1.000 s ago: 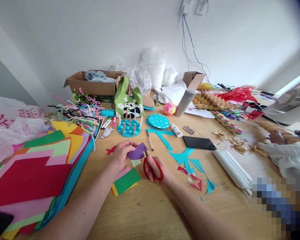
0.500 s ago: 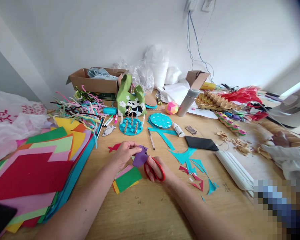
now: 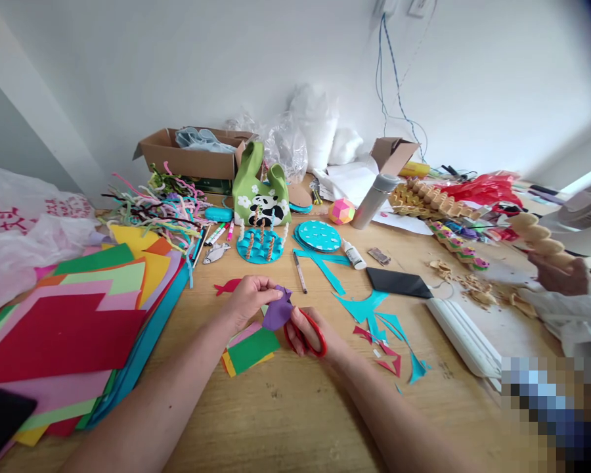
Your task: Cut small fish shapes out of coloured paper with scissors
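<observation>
Between its thumb and fingers my left hand (image 3: 249,301) pinches a piece of purple paper (image 3: 276,311), held just above the table. My right hand (image 3: 306,332) is closed round the red handles of a pair of scissors (image 3: 320,340); the blades are mostly hidden by the paper and fingers. Under the left hand, a red fish-shaped cutout (image 3: 228,286) lies partly covered. Right below the purple piece sits a small stack of coloured rectangles, green (image 3: 253,350) on top, with pink and yellow edges showing.
Large coloured sheets (image 3: 59,335) are piled at the left. Cyan scraps (image 3: 367,305) and red scraps (image 3: 390,362) lie to the right, near a black phone (image 3: 398,282) and a white power strip (image 3: 465,336). Behind stand a panda bag (image 3: 262,197) and a grey bottle (image 3: 375,202). Another person's hand (image 3: 564,276) holds an egg-carton strip (image 3: 539,240).
My hands, the purple paper and the scissors stay almost in place. The view has shifted slightly. At far right, the other person's hand has raised the egg-carton strip.
</observation>
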`<state>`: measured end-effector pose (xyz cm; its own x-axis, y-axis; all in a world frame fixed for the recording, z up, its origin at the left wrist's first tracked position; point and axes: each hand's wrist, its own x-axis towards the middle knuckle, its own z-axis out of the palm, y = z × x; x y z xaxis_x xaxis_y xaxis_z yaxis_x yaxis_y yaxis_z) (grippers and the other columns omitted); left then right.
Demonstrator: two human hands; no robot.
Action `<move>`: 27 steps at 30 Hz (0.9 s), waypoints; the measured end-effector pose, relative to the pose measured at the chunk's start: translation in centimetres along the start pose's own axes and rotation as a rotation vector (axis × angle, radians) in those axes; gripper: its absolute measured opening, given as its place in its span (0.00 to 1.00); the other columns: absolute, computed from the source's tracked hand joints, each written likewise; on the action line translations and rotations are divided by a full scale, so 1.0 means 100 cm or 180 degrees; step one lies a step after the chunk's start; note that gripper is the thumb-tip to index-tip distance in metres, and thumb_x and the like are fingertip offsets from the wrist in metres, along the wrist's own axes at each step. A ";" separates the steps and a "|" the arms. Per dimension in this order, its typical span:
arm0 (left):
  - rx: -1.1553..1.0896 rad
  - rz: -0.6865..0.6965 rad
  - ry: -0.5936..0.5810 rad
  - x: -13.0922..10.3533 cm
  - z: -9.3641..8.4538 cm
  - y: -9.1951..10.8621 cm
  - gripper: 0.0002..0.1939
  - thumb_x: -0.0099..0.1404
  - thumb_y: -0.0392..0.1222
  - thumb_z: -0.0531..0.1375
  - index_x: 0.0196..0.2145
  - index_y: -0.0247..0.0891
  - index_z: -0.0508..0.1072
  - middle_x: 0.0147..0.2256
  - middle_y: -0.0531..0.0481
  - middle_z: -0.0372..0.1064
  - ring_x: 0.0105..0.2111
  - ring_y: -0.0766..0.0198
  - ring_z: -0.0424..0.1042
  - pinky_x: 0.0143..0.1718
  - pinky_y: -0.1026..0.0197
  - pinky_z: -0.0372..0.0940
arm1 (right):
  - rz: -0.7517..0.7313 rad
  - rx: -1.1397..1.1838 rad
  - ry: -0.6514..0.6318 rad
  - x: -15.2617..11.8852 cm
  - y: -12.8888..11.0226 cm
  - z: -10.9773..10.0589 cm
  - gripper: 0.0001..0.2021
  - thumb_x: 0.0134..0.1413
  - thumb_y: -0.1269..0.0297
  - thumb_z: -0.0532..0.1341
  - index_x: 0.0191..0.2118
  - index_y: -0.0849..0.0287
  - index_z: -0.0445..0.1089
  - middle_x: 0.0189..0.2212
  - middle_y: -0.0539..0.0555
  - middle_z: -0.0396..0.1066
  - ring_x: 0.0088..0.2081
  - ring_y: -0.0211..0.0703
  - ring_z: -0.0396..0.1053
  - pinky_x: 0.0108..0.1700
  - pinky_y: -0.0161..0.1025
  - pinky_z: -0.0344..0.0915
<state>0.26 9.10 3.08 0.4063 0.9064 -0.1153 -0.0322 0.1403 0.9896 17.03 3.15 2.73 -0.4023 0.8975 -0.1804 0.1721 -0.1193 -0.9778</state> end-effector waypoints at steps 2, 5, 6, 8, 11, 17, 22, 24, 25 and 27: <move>0.0009 0.0008 0.0018 0.000 0.000 0.001 0.08 0.52 0.43 0.64 0.25 0.34 0.74 0.24 0.52 0.69 0.25 0.68 0.63 0.29 0.63 0.55 | -0.0016 -0.0013 0.0003 0.000 0.001 0.000 0.33 0.53 0.30 0.47 0.20 0.57 0.60 0.08 0.45 0.55 0.12 0.33 0.52 0.17 0.34 0.47; 0.0035 0.0029 0.0031 0.000 0.000 0.001 0.08 0.52 0.43 0.64 0.26 0.34 0.76 0.25 0.51 0.71 0.26 0.67 0.65 0.31 0.63 0.56 | -0.0020 -0.0086 0.0048 0.000 0.001 0.000 0.33 0.54 0.30 0.46 0.19 0.57 0.60 0.09 0.46 0.56 0.13 0.33 0.54 0.18 0.33 0.49; 0.0044 0.0036 0.0039 0.001 0.000 0.000 0.08 0.52 0.43 0.64 0.27 0.34 0.76 0.25 0.51 0.71 0.26 0.67 0.66 0.31 0.63 0.57 | -0.0027 -0.0106 0.0069 -0.001 0.001 0.000 0.33 0.54 0.31 0.46 0.19 0.57 0.60 0.09 0.46 0.57 0.13 0.34 0.55 0.18 0.33 0.50; 0.0059 0.0039 0.0055 0.001 0.000 0.000 0.09 0.52 0.43 0.64 0.27 0.34 0.76 0.26 0.50 0.72 0.27 0.66 0.67 0.32 0.62 0.58 | -0.0049 -0.0118 0.0092 -0.001 0.001 0.001 0.32 0.56 0.32 0.46 0.19 0.57 0.60 0.10 0.47 0.58 0.14 0.33 0.55 0.19 0.33 0.50; 0.0087 0.0041 0.0067 0.002 0.001 0.000 0.09 0.52 0.43 0.64 0.27 0.34 0.77 0.26 0.49 0.73 0.27 0.65 0.67 0.32 0.62 0.58 | -0.0088 -0.0115 0.0095 -0.001 0.000 0.001 0.32 0.56 0.32 0.46 0.19 0.57 0.60 0.10 0.47 0.58 0.14 0.33 0.55 0.19 0.34 0.50; 0.0122 0.0033 0.0085 0.001 0.000 0.001 0.10 0.51 0.43 0.64 0.27 0.33 0.77 0.26 0.48 0.74 0.26 0.64 0.68 0.32 0.61 0.59 | -0.0087 -0.0148 0.0080 -0.001 0.001 0.001 0.32 0.55 0.31 0.46 0.19 0.57 0.60 0.11 0.47 0.59 0.14 0.33 0.55 0.19 0.34 0.51; 0.0081 0.0027 0.0058 0.002 -0.001 0.000 0.11 0.51 0.44 0.65 0.28 0.33 0.78 0.26 0.47 0.74 0.27 0.64 0.68 0.32 0.61 0.59 | -0.0096 -0.0162 0.0116 0.000 0.004 0.001 0.33 0.55 0.31 0.45 0.18 0.57 0.59 0.10 0.47 0.58 0.13 0.33 0.54 0.19 0.34 0.50; 0.0083 0.0032 0.0063 0.002 -0.001 0.000 0.10 0.51 0.44 0.65 0.28 0.33 0.77 0.26 0.47 0.74 0.27 0.64 0.68 0.32 0.61 0.59 | -0.0116 -0.0153 0.0113 0.000 0.005 0.001 0.33 0.55 0.31 0.46 0.18 0.57 0.59 0.10 0.48 0.58 0.13 0.33 0.54 0.19 0.34 0.50; 0.0078 0.0037 0.0064 0.002 -0.002 -0.001 0.10 0.51 0.44 0.65 0.28 0.33 0.77 0.26 0.47 0.74 0.27 0.64 0.69 0.33 0.61 0.59 | -0.0120 -0.0138 0.0113 0.000 0.005 0.001 0.33 0.55 0.31 0.46 0.18 0.57 0.59 0.10 0.47 0.58 0.13 0.33 0.54 0.18 0.34 0.50; 0.0068 0.0041 0.0049 0.002 -0.002 -0.001 0.10 0.51 0.43 0.65 0.28 0.33 0.77 0.27 0.47 0.74 0.27 0.64 0.69 0.33 0.61 0.59 | -0.0110 -0.0108 0.0111 0.000 0.004 0.001 0.32 0.55 0.32 0.47 0.18 0.57 0.59 0.10 0.47 0.58 0.13 0.33 0.54 0.18 0.34 0.50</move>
<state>0.19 9.38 2.93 0.3919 0.9141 -0.1037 -0.0177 0.1202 0.9926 17.00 3.04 2.35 -0.3771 0.9152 -0.1420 0.1892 -0.0740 -0.9792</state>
